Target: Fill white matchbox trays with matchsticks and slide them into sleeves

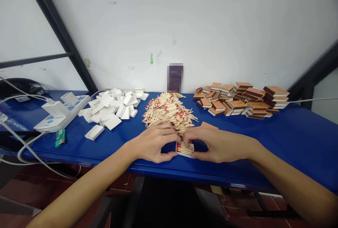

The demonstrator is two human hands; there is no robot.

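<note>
Head: left hand [155,144], right hand [215,146] around matchbox tray [185,149]

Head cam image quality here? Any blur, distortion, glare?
Head view: even, soft light, with faint shadows under the left hand and right hand holding the match tray; fisheye bows the blue table edge; a pixelated patch masks something at the wall; the frame's lower corners go soft; no harsh glare.

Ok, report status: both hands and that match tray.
Left hand and right hand both pinching the match tray, filled, on the blue table near edge. Loose match pile right behind the fingers. Brown sleeve beyond right hand.
</note>
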